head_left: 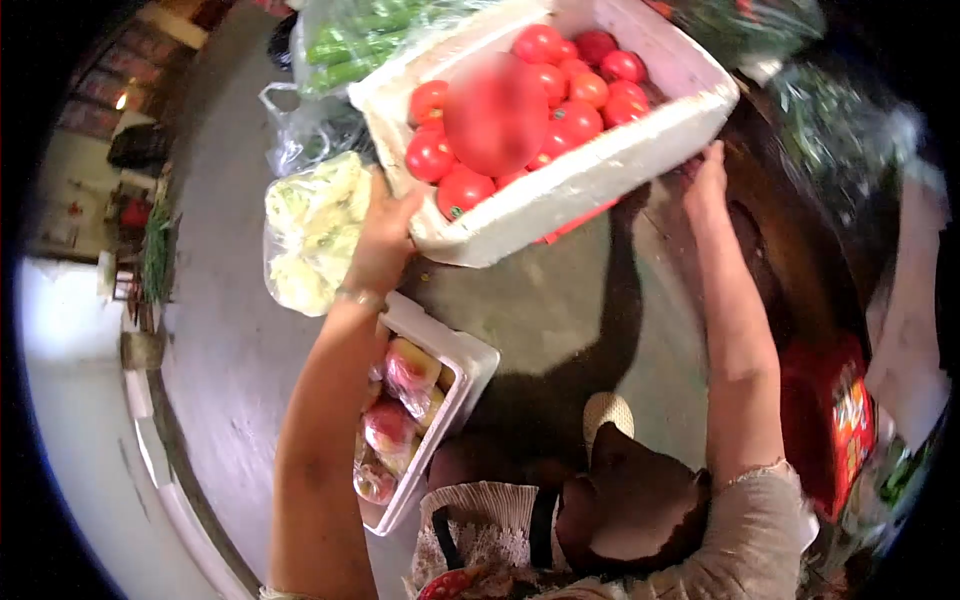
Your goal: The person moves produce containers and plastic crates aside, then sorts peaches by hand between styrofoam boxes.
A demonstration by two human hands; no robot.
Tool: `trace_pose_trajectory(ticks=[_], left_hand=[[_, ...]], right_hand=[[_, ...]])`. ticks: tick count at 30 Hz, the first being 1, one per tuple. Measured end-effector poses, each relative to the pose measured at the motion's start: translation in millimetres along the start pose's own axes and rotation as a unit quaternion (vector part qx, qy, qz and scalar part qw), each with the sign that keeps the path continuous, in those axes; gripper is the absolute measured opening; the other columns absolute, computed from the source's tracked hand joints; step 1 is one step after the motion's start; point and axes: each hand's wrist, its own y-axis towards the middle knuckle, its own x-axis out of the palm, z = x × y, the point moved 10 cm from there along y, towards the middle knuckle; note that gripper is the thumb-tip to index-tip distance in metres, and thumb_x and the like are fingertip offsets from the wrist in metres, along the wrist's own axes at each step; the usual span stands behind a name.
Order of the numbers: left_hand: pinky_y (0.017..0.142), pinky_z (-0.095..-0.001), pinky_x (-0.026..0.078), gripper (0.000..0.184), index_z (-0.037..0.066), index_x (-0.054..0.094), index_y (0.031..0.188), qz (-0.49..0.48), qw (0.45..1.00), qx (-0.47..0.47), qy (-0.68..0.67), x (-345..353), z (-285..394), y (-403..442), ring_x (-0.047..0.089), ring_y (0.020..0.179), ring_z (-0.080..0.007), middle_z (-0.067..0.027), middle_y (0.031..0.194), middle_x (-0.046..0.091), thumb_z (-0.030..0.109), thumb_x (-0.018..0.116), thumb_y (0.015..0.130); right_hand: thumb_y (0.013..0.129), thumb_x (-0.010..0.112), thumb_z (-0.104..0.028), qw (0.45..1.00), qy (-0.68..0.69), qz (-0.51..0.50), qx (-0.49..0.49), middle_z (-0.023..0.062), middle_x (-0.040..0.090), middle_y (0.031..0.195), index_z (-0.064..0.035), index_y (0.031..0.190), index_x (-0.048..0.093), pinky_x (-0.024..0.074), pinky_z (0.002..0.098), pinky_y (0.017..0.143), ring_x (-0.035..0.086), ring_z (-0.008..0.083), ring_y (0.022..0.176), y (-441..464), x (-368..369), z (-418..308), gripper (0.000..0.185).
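Left hand (383, 240) pinches the foam box (590, 182), right hand (706, 183) grips its right corner, apparently underneath; tilting could spill tomatoes (576, 122)

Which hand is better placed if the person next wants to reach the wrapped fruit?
Probably the left hand: its forearm appears beside the wrapped fruit, while the right hand is at the opposite end of the tomato box. Both seem to support that box, so the left must first be freed.
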Motion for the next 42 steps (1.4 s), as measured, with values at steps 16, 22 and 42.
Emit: trace_pose_trajectory(ticks=[16,22,42], left_hand=[[0.113,-0.0621,0.017,0.065,0.009,0.048,0.136,-0.183,0.629,0.173,0.735,63,-161,-207,0.020,0.145,-0.0411,-0.0190,0.157,0.023,0.011,0.071,0.074],[0.111,-0.0668,0.018,0.060,0.016,0.050,0.133,-0.122,0.628,0.284,0.715,63,-161,-212,0.026,0.142,-0.0437,-0.0196,0.156,0.025,0.014,0.067,0.075],[0.117,-0.0583,0.009,0.052,0.011,0.061,0.124,-0.097,0.620,0.212,0.749,70,-156,-208,0.028,0.144,-0.0361,-0.0213,0.151,0.036,0.020,0.061,0.073]], right_hand=[[0.088,0.065,-0.019,0.888,-0.452,-0.072,-0.049,0.0137,0.064,0.119,-0.0051,0.128,0.057,0.0481,0.0353,0.092,0.061,0.0213,0.106,-262,-230,30,0.044],[0.086,0.070,-0.046,0.968,-0.142,0.188,-0.085,0.0146,0.062,0.112,-0.0023,0.134,0.048,0.0495,0.0360,0.078,0.060,0.0199,0.090,-259,-384,-106,0.068],[0.079,0.068,0.005,0.962,0.230,-0.146,0.025,0.0103,0.061,0.127,-0.0044,0.133,0.049,0.0473,0.0478,0.104,0.060,0.0262,0.117,-342,-167,-70,0.058]])
